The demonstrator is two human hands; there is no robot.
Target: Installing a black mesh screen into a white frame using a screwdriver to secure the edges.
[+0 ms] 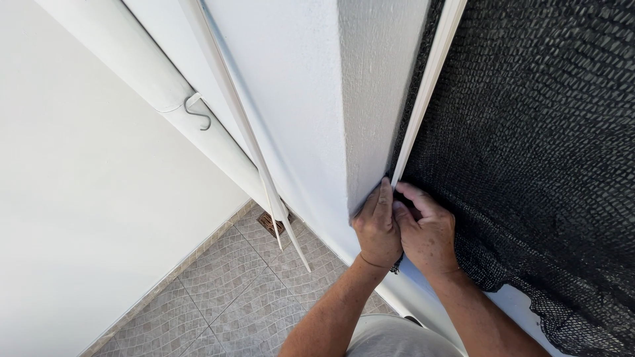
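Both hands are working at the lower end of a white strip [423, 92] running along the wall corner [370, 132], at about 5 o'clock from frame centre. Left hand [378, 228] is pressing flat on the corner edge, fingers close together and extended, holding nothing I can make out. Right hand [426, 231] is curling in narrow, fingertips pinching at the strip's bottom end where the black mesh netting [529, 152] is meeting it; exactly what is pinched, strip or mesh, cannot tell.

The netting is hanging at 3 o'clock, its lower edge sagging loose toward 5 o'clock.

Judgement for doing this well: keep the left hand bracing the corner while the right is seating the strip end, keep mesh pulled taut and caught evenly under the strip, no bunching, work along the edge bit by bit.

White pipe [152, 86] with metal hook [197, 111] is sitting at 10 o'clock, well apart. Loose thin white strips [264, 172] are leaning toward the tiled floor [231, 291] at 7 o'clock.
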